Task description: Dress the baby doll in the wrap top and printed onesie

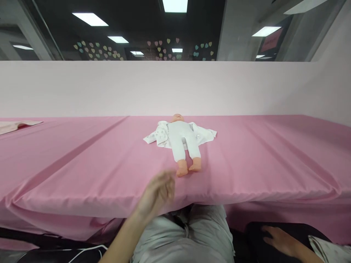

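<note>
On the pink-covered table a baby doll [181, 135] lies on its back in white clothing, its feet toward me. A white patterned baby shirt [204, 135] is spread out under it, sleeves to both sides. The doll's arms are not visible. My left hand [160, 190] is just in front of the doll's feet, blurred, with its fingers curled in and nothing visible in them. Down at the right, my right hand [276, 239] is over a black seat [255, 230], its fingers stretched and apart. A folded white patterned cloth [329, 250] lies beside my right forearm.
The pink table cover [82, 164] hangs over the front edge, close to my legs. A pale cloth [16, 126] lies at the far left. Behind the table stands a white wall [153, 87] with a window above. A white cable [87, 250] runs at the lower left.
</note>
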The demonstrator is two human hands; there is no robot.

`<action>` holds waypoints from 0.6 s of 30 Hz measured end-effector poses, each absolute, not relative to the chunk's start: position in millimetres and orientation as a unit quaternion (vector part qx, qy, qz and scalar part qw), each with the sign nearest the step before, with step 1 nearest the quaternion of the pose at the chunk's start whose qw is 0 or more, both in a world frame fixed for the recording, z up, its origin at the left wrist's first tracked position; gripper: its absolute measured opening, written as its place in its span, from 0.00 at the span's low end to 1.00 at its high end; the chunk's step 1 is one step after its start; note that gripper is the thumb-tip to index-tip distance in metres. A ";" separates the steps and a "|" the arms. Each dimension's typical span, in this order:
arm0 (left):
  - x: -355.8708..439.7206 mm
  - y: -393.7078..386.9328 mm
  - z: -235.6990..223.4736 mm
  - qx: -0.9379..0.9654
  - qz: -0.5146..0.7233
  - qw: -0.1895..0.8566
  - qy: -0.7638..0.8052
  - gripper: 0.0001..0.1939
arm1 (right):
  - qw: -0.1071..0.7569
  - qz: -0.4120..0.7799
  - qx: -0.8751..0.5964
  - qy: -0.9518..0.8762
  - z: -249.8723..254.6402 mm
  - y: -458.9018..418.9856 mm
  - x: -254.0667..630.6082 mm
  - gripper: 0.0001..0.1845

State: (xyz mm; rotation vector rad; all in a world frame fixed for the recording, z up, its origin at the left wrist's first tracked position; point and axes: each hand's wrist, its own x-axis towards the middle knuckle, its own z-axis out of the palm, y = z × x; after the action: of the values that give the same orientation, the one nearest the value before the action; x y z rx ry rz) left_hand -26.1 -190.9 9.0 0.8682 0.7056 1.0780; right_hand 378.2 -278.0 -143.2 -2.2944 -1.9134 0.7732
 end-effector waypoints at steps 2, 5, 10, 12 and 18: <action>-15.8 -141.4 31.9 0.359 0.593 0.643 0.326 0.10 | 0.008 0.348 -0.642 -0.683 -94.1 -263.5 328.0 0.25; 5.9 -45.7 37.5 0.465 0.617 0.442 0.456 0.14 | -0.002 0.428 -0.438 -0.791 -1.3 -230.9 255.8 0.26; 14.5 93.6 23.7 0.495 0.523 0.251 0.647 0.25 | 0.022 0.369 -0.321 -0.872 84.6 -118.4 177.8 0.18; 4.7 124.6 17.1 0.510 0.489 0.203 0.678 0.24 | 0.115 0.215 -0.397 -0.885 78.1 -64.4 157.5 0.18; -19.7 154.5 -10.5 0.548 0.313 0.023 0.775 0.19 | 0.125 -0.058 -0.443 -0.886 34.7 66.4 108.2 0.16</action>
State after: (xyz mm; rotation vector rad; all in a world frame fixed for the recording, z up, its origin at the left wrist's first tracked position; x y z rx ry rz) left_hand -19.7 154.5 -10.5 1.6962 2.4009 0.9703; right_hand 108.2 66.4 34.7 -1.2905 -2.5808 -0.1691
